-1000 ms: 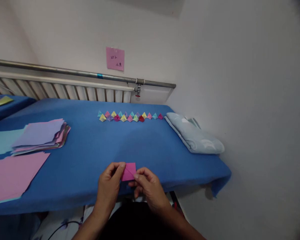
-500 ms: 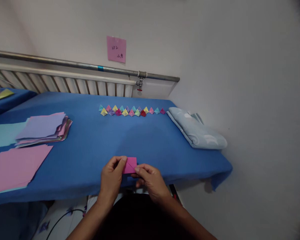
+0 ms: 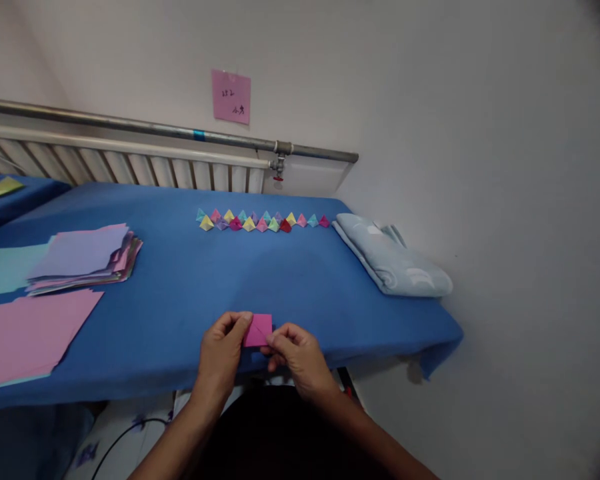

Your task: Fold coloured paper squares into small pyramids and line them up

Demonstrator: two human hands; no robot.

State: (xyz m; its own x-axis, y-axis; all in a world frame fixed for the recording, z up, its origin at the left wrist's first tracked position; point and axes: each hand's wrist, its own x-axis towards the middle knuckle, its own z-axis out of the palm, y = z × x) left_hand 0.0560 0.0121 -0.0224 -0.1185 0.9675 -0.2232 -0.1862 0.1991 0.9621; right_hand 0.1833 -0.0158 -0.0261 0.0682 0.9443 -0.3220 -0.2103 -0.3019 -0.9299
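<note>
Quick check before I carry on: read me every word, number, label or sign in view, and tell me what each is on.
"252", probably (the first digit is unclear): handwritten on the pink note on the wall.
Below it, same note: "小", likely, then a character too blurred to read.
Folded magenta paper: no text visible.

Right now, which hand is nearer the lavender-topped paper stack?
Left. The left hand, holding the folded magenta paper, is right of the lavender-topped paper stack and nearer the camera; the right hand is farther right, at the paper's lower-right corner.
</note>
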